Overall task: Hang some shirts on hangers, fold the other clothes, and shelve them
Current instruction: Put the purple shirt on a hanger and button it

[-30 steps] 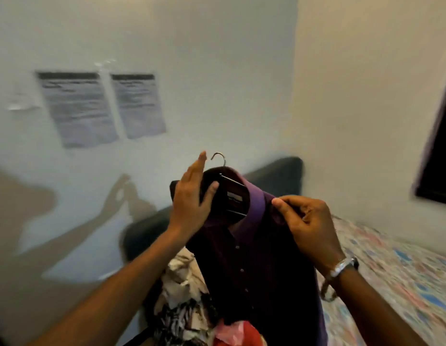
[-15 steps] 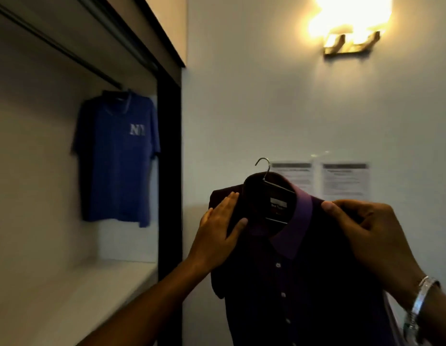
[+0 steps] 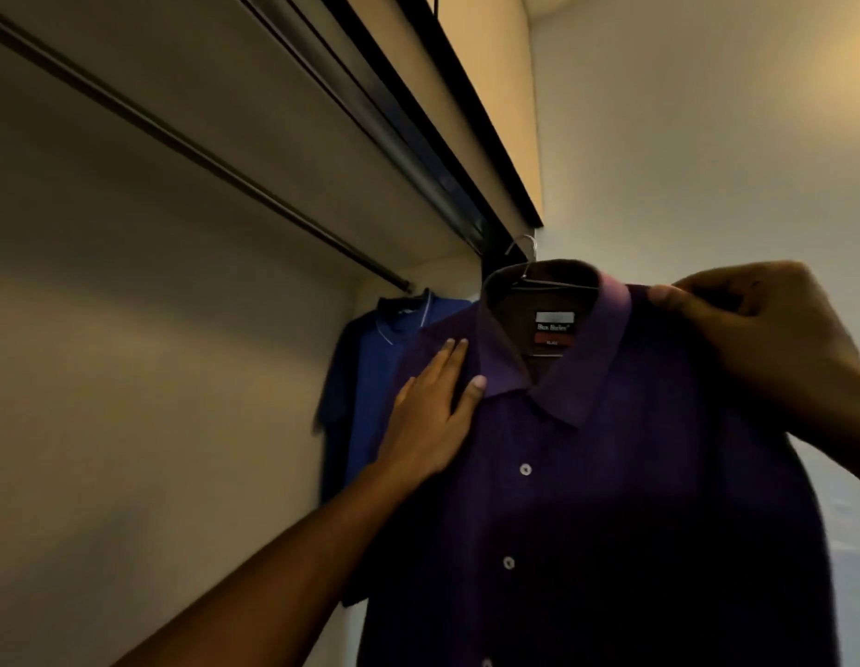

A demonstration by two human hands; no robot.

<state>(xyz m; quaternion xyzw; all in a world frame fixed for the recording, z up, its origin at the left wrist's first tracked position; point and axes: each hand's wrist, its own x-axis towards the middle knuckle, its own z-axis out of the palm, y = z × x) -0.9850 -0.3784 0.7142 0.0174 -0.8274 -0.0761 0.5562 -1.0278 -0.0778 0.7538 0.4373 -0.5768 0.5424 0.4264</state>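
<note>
We hold the purple shirt (image 3: pixel 610 474) up on its hanger (image 3: pixel 526 262) in front of the closet. Our left hand (image 3: pixel 428 421) lies flat w/ straight fingers on the shirt's shoulder; our right hand (image 3: pixel 764 339) pinches the other shoulder by the collar. Behind it, a blue shirt (image 3: pixel 365 387) hangs under the rod (image 3: pixel 192 142).

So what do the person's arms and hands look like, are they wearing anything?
Both are bare. The left hand has no ring or glove, and its forearm shows no sleeve. The right hand is bare too; its wrist is out of the picture, so a watch or bracelet can't be seen.
</note>
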